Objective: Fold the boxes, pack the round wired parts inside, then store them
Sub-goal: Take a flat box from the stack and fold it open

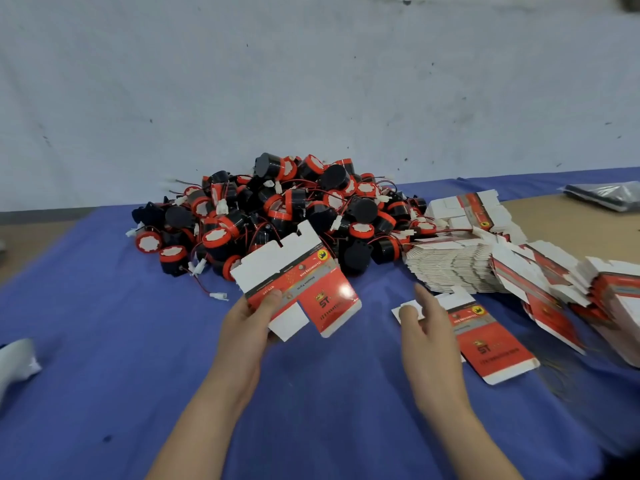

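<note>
Head view: left hand (254,315) pinches flat box (298,280) at near edge, long axis slanting up-left toward parts pile (277,213). Right hand (427,327) loose, empty, just right of box, over second flat (485,337); nearer stack (457,265).

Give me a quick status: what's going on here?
Left hand grips a flat box blank. Right hand open, empty. Pile of round wired parts waiting behind. Nothing in the way.
</note>
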Demonstrator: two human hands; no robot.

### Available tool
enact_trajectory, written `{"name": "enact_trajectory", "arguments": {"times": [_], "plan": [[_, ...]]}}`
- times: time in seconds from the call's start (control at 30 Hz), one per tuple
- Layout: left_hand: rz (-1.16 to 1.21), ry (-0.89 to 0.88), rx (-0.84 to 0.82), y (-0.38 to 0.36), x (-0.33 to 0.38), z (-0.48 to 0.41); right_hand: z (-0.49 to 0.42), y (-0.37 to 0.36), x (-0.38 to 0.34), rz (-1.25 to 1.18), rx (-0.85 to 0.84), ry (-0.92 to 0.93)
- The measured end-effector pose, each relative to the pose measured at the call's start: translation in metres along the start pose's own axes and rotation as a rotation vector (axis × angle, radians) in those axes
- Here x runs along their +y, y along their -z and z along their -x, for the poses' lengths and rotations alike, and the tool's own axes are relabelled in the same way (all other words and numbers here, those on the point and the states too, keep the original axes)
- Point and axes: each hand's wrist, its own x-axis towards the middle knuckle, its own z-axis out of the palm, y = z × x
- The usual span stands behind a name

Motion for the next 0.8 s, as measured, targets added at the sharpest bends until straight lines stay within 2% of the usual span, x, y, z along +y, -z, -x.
{"name": "enact_trajectory", "arguments": {"times": [0.07, 0.2, 0.27, 0.4, 0.47, 0.7, 0.8], "plan": [[-0.099, -0.056, -0.066, 0.001, 0.002, 0.005, 0.0, -0.003, -0.003, -0.065, -0.052, 0.074], [-0.26, -0.078, -0.425, -0.002, 0.006, 0.018, 0.003, -0.017, -0.008, -0.199, -0.226, 0.115], [-0.24, -0.069, -0.535, -0.004, 0.006, 0.023, 0.008, -0.027, -0.012, -0.229, -0.262, 0.143], [0.058, 0.039, -0.595, -0.005, 0.013, 0.03, 0.015, -0.042, -0.017, -0.292, -0.23, 0.202], [0.151, 0.091, -0.65, -0.006, 0.018, 0.033, 0.018, -0.046, -0.02, -0.246, -0.18, 0.234], [0.183, 0.126, -0.706, -0.014, 0.024, 0.042, 0.022, -0.051, -0.02, -0.262, -0.206, 0.205], [0.128, 0.122, -0.637, -0.019, 0.023, 0.044, 0.021, -0.05, -0.017, -0.308, -0.229, 0.182]]}}
